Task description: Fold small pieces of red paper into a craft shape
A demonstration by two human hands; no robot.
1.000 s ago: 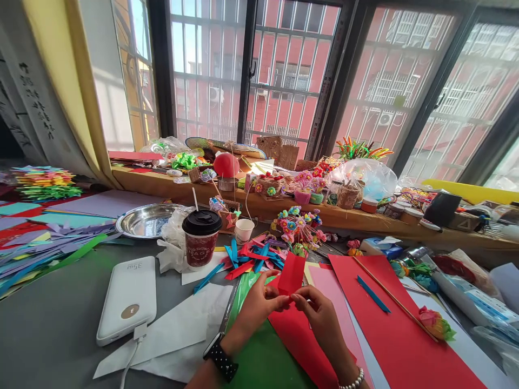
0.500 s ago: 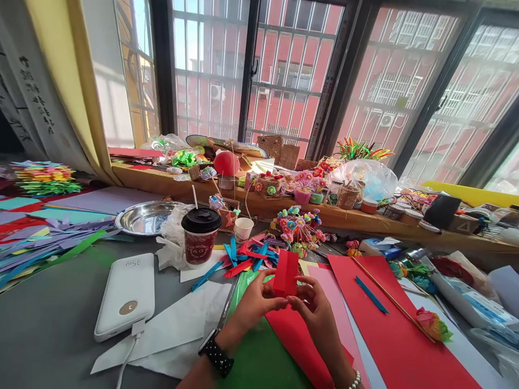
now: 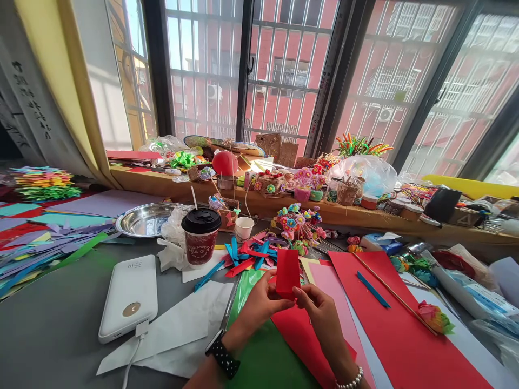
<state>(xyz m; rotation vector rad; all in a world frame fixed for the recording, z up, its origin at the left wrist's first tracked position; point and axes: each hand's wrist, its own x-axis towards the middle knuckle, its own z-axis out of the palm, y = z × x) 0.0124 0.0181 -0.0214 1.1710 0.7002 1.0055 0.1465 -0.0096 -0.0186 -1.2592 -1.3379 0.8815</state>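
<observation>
A small folded piece of red paper [image 3: 288, 270] stands upright between my two hands, over the middle of the table. My left hand [image 3: 259, 302] pinches its lower left edge, with the thumb along the bottom. My right hand [image 3: 320, 309] grips the lower right corner between thumb and forefinger. Beneath them lie red paper sheets [image 3: 294, 346] and a green plastic sheet [image 3: 259, 351]. Just beyond my hands is a pile of folded red and blue paper strips [image 3: 253, 252]. The back of the red piece is hidden from me.
A lidded drink cup [image 3: 200, 237], a white paper cup [image 3: 244, 229] and a steel plate [image 3: 146, 220] stand at the back. A white power bank [image 3: 128, 297] with a cable lies left. On the right, a large red sheet [image 3: 389, 302] carries a stick with a paper flower [image 3: 434, 317].
The red paper has turned to show a flatter, upright face. My right hand's fingers have drawn closer together at its lower corner. The view has shifted slightly.
</observation>
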